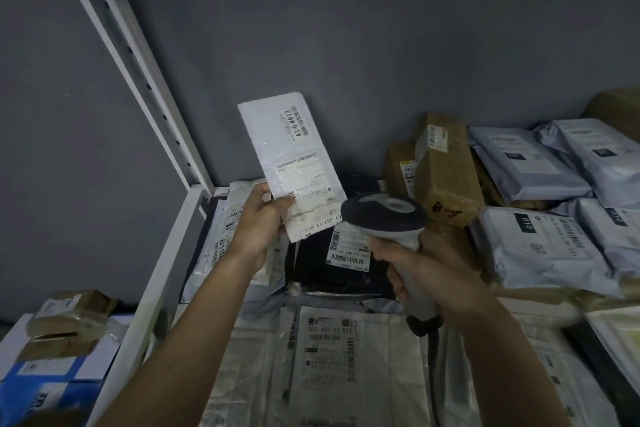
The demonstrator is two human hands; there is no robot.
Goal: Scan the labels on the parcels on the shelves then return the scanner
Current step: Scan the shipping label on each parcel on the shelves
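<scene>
Head view looks down at two bare hands over a shelf (194,204) crowded with parcels. One white padded envelope (292,163) is lifted above the pile, its long axis nearly upright with the top leaning left, label side facing the camera. Left hand (258,222) holds it by the lower left corner, thumb pressed on the front over the barcode and the other fingers closed behind. One scanner (388,215) sits just right of the envelope's lower edge; right hand (422,274) wraps its pale handle, fingers curled tight around it. Its dark head points left and away, toward the envelope, while the handle runs down toward the camera with a cable trailing off. On the shelf lie one black bag (332,270), two brown boxes (446,170) standing at the back, and at least four grey mailer bags (533,246) stacked to the right.
</scene>
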